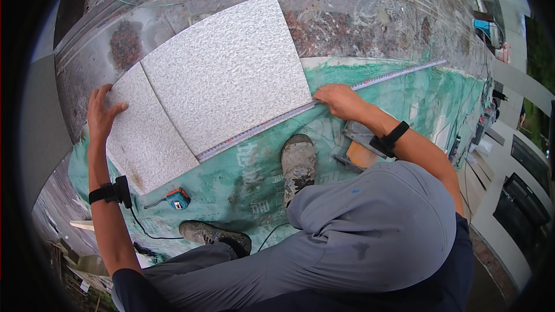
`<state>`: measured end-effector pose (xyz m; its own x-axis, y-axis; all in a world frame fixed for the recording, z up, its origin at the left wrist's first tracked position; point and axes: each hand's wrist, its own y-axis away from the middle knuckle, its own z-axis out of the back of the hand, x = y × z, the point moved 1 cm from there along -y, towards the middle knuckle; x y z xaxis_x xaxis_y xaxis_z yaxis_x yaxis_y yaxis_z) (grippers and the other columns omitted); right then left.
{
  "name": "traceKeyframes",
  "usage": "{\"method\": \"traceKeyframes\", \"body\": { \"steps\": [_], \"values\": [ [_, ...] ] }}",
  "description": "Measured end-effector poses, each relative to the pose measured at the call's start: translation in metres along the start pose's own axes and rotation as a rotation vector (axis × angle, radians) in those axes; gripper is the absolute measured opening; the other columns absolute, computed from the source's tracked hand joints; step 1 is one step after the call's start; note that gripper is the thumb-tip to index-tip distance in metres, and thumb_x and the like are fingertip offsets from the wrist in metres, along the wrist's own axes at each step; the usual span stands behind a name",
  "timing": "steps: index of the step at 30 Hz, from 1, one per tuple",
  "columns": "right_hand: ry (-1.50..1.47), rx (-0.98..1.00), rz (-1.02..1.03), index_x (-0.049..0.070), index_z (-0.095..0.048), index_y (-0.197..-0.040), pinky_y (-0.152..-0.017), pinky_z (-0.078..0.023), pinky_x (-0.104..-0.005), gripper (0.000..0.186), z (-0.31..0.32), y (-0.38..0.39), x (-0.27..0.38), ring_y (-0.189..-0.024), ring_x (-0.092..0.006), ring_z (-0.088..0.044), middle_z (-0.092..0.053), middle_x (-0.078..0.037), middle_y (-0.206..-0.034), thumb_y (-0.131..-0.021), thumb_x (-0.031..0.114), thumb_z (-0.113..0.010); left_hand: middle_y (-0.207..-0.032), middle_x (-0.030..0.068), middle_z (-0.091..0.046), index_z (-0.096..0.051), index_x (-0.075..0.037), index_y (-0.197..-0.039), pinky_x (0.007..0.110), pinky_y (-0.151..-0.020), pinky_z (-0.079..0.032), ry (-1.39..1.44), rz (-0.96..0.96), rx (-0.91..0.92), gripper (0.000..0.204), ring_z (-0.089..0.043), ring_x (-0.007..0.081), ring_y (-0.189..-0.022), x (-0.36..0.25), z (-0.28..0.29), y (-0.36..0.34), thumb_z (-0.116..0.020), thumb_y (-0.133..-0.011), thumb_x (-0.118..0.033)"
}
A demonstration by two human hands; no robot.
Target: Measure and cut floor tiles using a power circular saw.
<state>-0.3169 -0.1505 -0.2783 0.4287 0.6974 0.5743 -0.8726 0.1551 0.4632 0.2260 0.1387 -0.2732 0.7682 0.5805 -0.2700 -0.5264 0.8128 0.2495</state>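
Observation:
Two speckled white stone slabs lie side by side: a large slab point(231, 69) with a curved far edge, and a smaller slab point(147, 133) to its left. At the small slab's left edge rests my left hand point(102, 112), open, thumb and fingers apart. My right hand point(340, 101) is closed on a long ruler point(399, 73) at the large slab's near right corner. The ruler runs along that slab's near edge and sticks out to the right. My fingers hide part of it. A teal and orange tape measure point(178, 199) lies near the small slab's near corner.
Green sheeting point(248, 179) covers the ground around my two shoes point(299, 164). Beside my right knee sits a grey container with something orange point(362, 153) in it. Beyond the slabs is stained stone paving point(358, 29). A black cable point(144, 230) hangs from my left wrist strap.

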Motion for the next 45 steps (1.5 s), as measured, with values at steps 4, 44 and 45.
{"method": "traceKeyframes", "body": {
  "steps": [4,44,45],
  "values": [
    [0.005,0.009,-0.014,0.004,-0.064,-0.097,-0.078,-0.049,-0.0487,0.022,0.000,0.001,0.000,-0.095,-0.0385,-0.062,-0.065,-0.016,-0.095,-0.078,-0.001,-0.054,-0.112,0.0127,-0.061,-0.062,-0.008,-0.124,0.042,-0.093,-0.047,-0.003,-0.010,-0.005,0.069,-0.059,0.0341,-0.109,0.001,0.000,0.000,-0.087,-0.064,-0.031],
    [0.045,-0.047,0.061,0.002,-0.062,-0.103,-0.080,-0.049,-0.0465,0.032,0.019,-0.008,-0.004,-0.096,-0.0394,-0.059,-0.063,-0.018,-0.096,-0.074,-0.007,-0.052,-0.106,0.0145,-0.062,-0.068,-0.008,-0.118,0.041,-0.089,-0.050,-0.011,0.020,-0.040,0.067,-0.060,0.0330,-0.103,-0.007,0.004,0.003,-0.090,-0.060,-0.033],
    [0.057,-0.088,0.052,0.002,-0.063,-0.103,-0.080,-0.049,-0.0464,0.029,0.031,-0.013,-0.009,-0.095,-0.0398,-0.060,-0.064,-0.018,-0.096,-0.076,-0.006,-0.052,-0.106,0.0145,-0.062,-0.068,-0.008,-0.118,0.041,-0.089,-0.050,-0.019,0.024,-0.060,0.067,-0.060,0.0330,-0.103,-0.007,0.005,0.004,-0.090,-0.060,-0.033]
  ]
}}
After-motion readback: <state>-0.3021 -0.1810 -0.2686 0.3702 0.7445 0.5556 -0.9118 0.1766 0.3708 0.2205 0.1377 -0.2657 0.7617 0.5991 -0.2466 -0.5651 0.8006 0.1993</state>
